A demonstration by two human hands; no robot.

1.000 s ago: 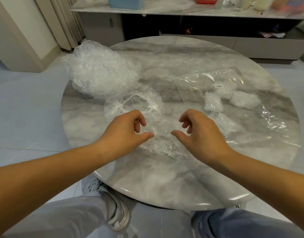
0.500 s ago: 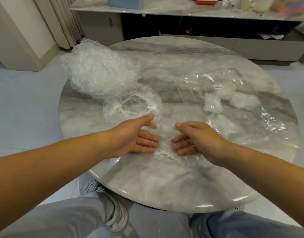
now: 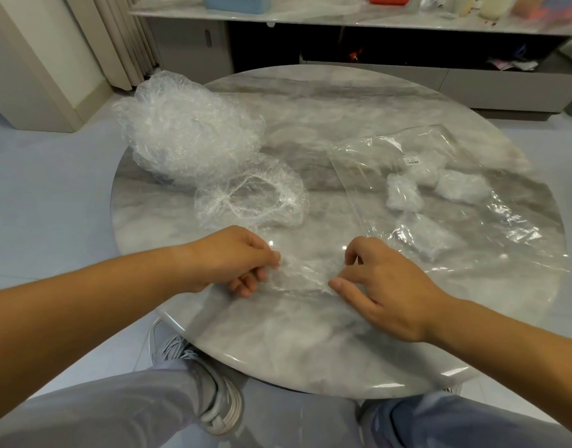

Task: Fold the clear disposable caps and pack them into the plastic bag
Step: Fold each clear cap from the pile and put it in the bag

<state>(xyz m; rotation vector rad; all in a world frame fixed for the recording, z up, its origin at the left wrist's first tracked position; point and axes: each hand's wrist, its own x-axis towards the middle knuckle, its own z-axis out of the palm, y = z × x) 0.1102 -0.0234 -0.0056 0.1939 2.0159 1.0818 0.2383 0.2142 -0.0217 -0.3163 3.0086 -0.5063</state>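
Pinching a flattened cap (image 3: 302,273) by both ends on the near side of one round table (image 3: 310,350), left hand (image 3: 233,260) and right hand (image 3: 384,286) curl fingers that lay flat half a second ago; a fresh fold likely begins; one heap of caps (image 3: 187,134) far left; one plastic bag (image 3: 368,169) right, holding at least three folded caps (image 3: 402,195); one loose cap (image 3: 249,202) between.

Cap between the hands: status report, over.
Left hand and right hand pinch the cap at its ends. Cap crumpled flat on table. Plastic bag right, loose cap behind.
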